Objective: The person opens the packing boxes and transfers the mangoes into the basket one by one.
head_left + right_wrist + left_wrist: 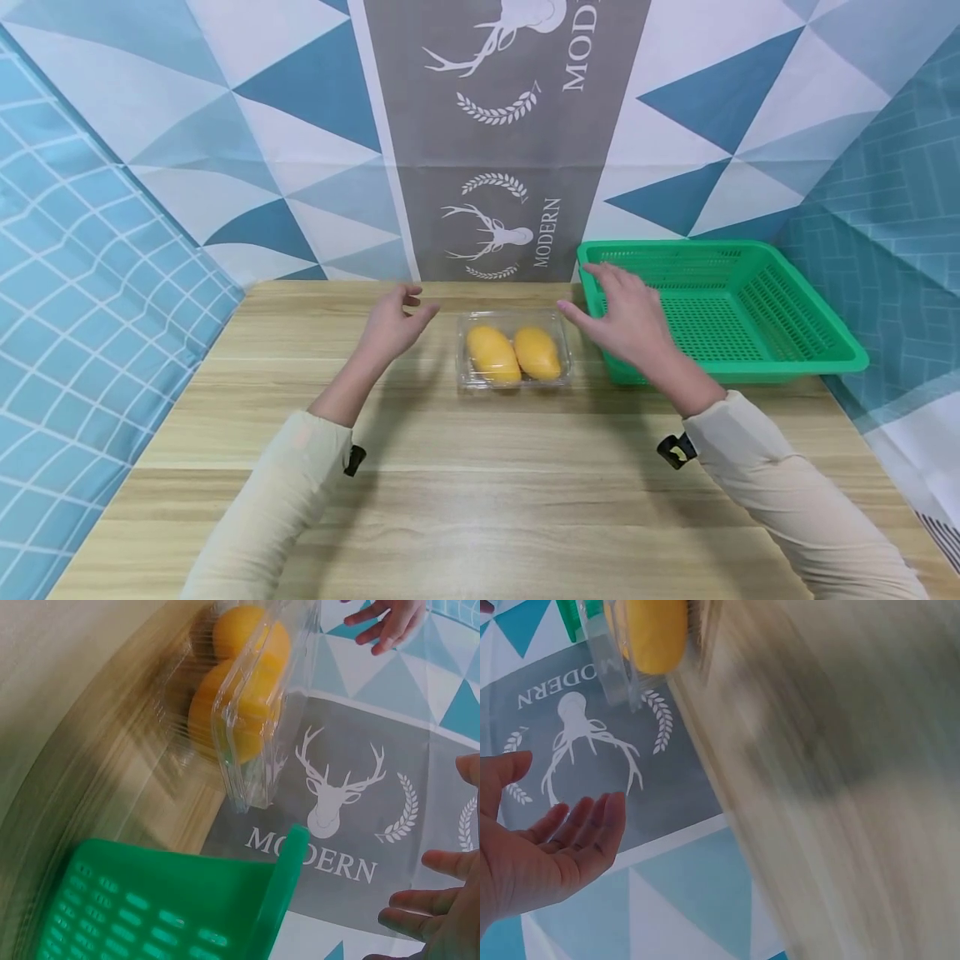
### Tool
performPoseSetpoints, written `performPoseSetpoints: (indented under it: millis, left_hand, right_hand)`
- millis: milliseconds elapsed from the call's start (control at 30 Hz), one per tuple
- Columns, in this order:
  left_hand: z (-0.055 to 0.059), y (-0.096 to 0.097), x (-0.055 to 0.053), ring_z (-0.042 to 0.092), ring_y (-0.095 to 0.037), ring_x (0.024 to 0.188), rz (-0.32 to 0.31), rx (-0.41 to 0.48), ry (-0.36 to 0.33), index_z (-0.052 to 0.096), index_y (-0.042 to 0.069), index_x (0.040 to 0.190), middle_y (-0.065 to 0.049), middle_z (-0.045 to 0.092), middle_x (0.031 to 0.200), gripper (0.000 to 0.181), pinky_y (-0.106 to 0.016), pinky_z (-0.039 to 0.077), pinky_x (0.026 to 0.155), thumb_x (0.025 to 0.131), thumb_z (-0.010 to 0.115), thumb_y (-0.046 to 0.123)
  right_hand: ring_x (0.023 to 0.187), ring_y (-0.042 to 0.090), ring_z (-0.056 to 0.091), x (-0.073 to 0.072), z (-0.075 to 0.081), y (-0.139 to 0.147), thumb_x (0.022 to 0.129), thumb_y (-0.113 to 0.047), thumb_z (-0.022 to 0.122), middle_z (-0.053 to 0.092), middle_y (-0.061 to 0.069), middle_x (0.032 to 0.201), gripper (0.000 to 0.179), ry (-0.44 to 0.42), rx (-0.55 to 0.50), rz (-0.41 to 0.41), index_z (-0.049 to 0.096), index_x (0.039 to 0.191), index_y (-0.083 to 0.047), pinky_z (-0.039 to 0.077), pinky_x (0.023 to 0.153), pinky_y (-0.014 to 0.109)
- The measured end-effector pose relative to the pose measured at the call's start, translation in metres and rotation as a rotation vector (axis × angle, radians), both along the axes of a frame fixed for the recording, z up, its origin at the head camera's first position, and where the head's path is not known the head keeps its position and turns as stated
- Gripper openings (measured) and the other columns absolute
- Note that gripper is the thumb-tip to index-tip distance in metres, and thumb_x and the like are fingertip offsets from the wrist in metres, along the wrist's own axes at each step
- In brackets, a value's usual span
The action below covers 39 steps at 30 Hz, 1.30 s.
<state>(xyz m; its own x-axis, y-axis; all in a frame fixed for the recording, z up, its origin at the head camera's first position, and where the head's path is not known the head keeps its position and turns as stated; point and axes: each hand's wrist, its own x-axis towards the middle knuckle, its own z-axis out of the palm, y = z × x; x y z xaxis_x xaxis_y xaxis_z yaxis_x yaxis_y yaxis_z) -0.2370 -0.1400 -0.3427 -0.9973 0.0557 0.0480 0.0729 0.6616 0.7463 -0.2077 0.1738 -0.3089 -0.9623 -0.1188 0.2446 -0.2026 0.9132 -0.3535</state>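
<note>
A clear plastic clamshell box with two yellow mangoes inside sits on the wooden table, its lid apparently closed. My left hand hovers left of the box, apart from it, fingers loosely bent and holding nothing. To the right, my right hand is held over the near left part of a green plastic basket, thumb pointing toward the box. In the right wrist view, gaps show between the fingers of the right hand, and nothing is in them. Whether that hand touches the basket rim is unclear.
The wooden table ends at a patterned cloth backdrop behind the box. Blue cloth hangs along the left side, and more cloth borders the right. The basket stands at the back right corner, close to the box.
</note>
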Motion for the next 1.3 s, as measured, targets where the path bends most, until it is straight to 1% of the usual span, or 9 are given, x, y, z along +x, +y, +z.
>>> performPoseSetpoints:
  millis: [200, 433, 567, 700, 767, 967, 1133, 1200, 1300]
  left_hand:
    - [-0.009, -0.001, 0.002, 0.057, -0.034, 0.111, -0.006, 0.009, -0.053, 0.047, 0.002, 0.131, -0.019, 0.056, 0.124, 0.054, -0.043, 0.05, 0.087, 0.092, 0.054, 0.038]
    - [-0.019, 0.001, 0.004, 0.059, -0.035, 0.102, -0.012, 0.162, -0.16, 0.044, 0.005, 0.134, -0.017, 0.053, 0.121, 0.054, -0.033, 0.057, 0.069, 0.092, 0.055, 0.037]
    - [-0.024, 0.003, 0.005, 0.057, -0.037, 0.104, -0.015, 0.248, -0.212, 0.043, 0.002, 0.134, -0.019, 0.052, 0.118, 0.053, -0.032, 0.058, 0.067, 0.093, 0.055, 0.033]
    - [-0.03, 0.006, 0.006, 0.056, -0.041, 0.108, -0.013, 0.355, -0.277, 0.042, 0.0, 0.134, -0.024, 0.051, 0.12, 0.052, -0.036, 0.058, 0.07, 0.094, 0.055, 0.03]
    - [-0.032, 0.008, 0.007, 0.056, -0.041, 0.109, -0.002, 0.391, -0.304, 0.042, 0.0, 0.134, -0.024, 0.051, 0.122, 0.052, -0.039, 0.058, 0.073, 0.093, 0.056, 0.029]
    - [-0.037, 0.011, 0.008, 0.054, -0.041, 0.112, 0.013, 0.446, -0.358, 0.042, 0.0, 0.134, -0.022, 0.05, 0.126, 0.05, -0.045, 0.055, 0.081, 0.094, 0.055, 0.027]
    - [-0.04, 0.013, 0.009, 0.054, -0.041, 0.112, 0.017, 0.47, -0.393, 0.044, 0.001, 0.132, -0.024, 0.049, 0.129, 0.047, -0.042, 0.056, 0.08, 0.094, 0.055, 0.026]
    - [-0.038, 0.014, 0.011, 0.054, -0.041, 0.113, 0.015, 0.481, -0.416, 0.043, 0.0, 0.133, -0.025, 0.049, 0.13, 0.047, -0.043, 0.056, 0.081, 0.095, 0.055, 0.025]
    - [-0.027, 0.019, 0.019, 0.051, -0.042, 0.116, 0.012, 0.495, -0.449, 0.04, -0.002, 0.134, -0.026, 0.047, 0.131, 0.047, -0.043, 0.054, 0.086, 0.096, 0.053, 0.021]
  right_hand:
    - [0.131, 0.038, 0.036, 0.001, -0.004, -0.004, 0.084, -0.064, 0.052, 0.041, 0.015, 0.144, 0.075, 0.011, 0.0, 0.027, 0.042, 0.14, -0.014, 0.03, 0.101, 0.063]
    - [0.131, 0.037, 0.038, 0.004, -0.009, -0.006, 0.085, -0.061, 0.053, 0.045, 0.014, 0.141, 0.07, 0.019, -0.011, 0.051, 0.046, 0.135, -0.012, 0.03, 0.102, 0.061]
    - [0.131, 0.037, 0.038, 0.005, -0.013, -0.008, 0.086, -0.059, 0.053, 0.047, 0.014, 0.14, 0.069, 0.019, -0.024, 0.073, 0.047, 0.136, -0.011, 0.028, 0.104, 0.06]
    - [0.128, 0.036, 0.041, 0.006, -0.016, -0.012, 0.086, -0.059, 0.054, 0.05, 0.013, 0.137, 0.068, 0.029, -0.027, 0.099, 0.049, 0.134, -0.011, 0.032, 0.102, 0.058]
    - [0.127, 0.035, 0.043, 0.006, -0.017, -0.015, 0.086, -0.059, 0.054, 0.051, 0.013, 0.136, 0.068, 0.037, -0.03, 0.116, 0.049, 0.134, -0.011, 0.034, 0.1, 0.057]
    - [0.125, 0.033, 0.044, 0.008, -0.022, -0.02, 0.085, -0.059, 0.053, 0.053, 0.012, 0.133, 0.068, 0.033, -0.036, 0.142, 0.051, 0.132, -0.01, 0.036, 0.097, 0.054]
    - [0.126, 0.031, 0.044, 0.009, -0.026, -0.023, 0.085, -0.059, 0.054, 0.053, 0.009, 0.134, 0.067, 0.021, -0.047, 0.156, 0.051, 0.132, -0.011, 0.036, 0.098, 0.053]
    - [0.126, 0.03, 0.044, 0.008, -0.027, -0.025, 0.085, -0.059, 0.054, 0.053, 0.008, 0.135, 0.066, 0.026, -0.05, 0.169, 0.051, 0.131, -0.011, 0.037, 0.098, 0.052]
    - [0.124, 0.03, 0.046, 0.008, -0.029, -0.027, 0.085, -0.057, 0.056, 0.054, 0.008, 0.134, 0.065, 0.034, -0.063, 0.193, 0.053, 0.13, -0.01, 0.038, 0.098, 0.053]
